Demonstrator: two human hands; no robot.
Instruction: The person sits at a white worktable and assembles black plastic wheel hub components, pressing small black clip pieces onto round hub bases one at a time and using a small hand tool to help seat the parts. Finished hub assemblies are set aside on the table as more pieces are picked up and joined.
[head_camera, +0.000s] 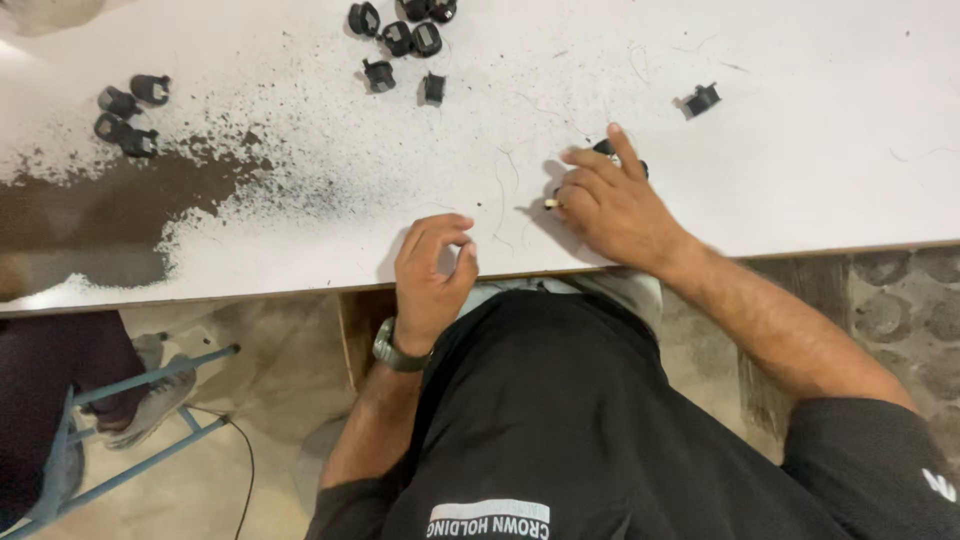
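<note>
Pinched thumb-to-forefinger, the left hand (432, 270) sits at the table's (820, 150) near edge, and I can't tell if anything's between the fingertips. Right hand (610, 200) is further in, fingers curled down over a small black plastic part (606, 148) that peeks out just beyond its knuckles, so it's the nearer hand. More black parts (400, 40) cluster by the far edge, another bunch (130, 110) toward the far left corner
</note>
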